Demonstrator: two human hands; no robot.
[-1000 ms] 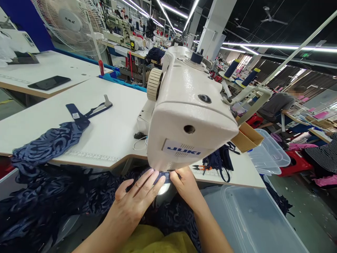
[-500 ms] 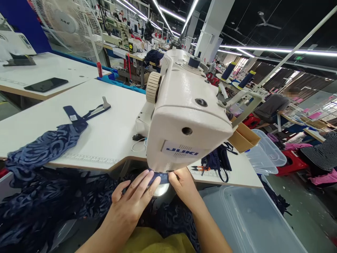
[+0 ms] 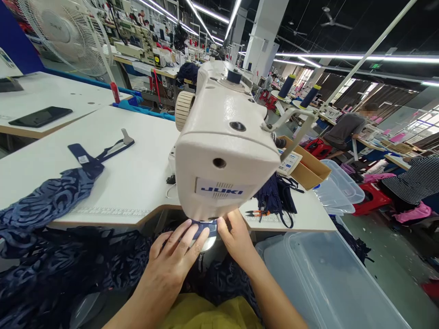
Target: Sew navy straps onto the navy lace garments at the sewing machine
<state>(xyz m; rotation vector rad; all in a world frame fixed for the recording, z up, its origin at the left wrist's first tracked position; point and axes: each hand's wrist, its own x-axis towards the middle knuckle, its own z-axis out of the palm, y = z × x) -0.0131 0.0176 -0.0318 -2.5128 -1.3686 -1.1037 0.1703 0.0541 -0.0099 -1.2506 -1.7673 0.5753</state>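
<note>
We see our left hand (image 3: pixel 171 262) lying flat, fingers spread and released, pressing a small navy fabric piece (image 3: pixel 206 227) down under the head of the white sewing machine (image 3: pixel 222 146). Our right hand (image 3: pixel 236 237) pinches the same piece from the other side, fingertips against its edge, just below the machine's front. The piece sits between both hands, at the near edge of the bench (image 3: pixel 137 173), over a heap of dark blue lace fabric (image 3: pixel 68 269) that spills across our lap.

As for containers: a large clear plastic bin (image 3: pixel 325 283) stands just to our right, below the bench; we cannot tell what is in it. Two more clear tubs (image 3: pixel 339 192) sit stacked beyond the bench's far corner. An open cardboard box (image 3: pixel 305 169) rests on the bench behind the machine; its inside is hidden. Beside it lies a bundle of navy straps (image 3: pixel 277 198) and orange thread snips (image 3: pixel 255 213).
</note>
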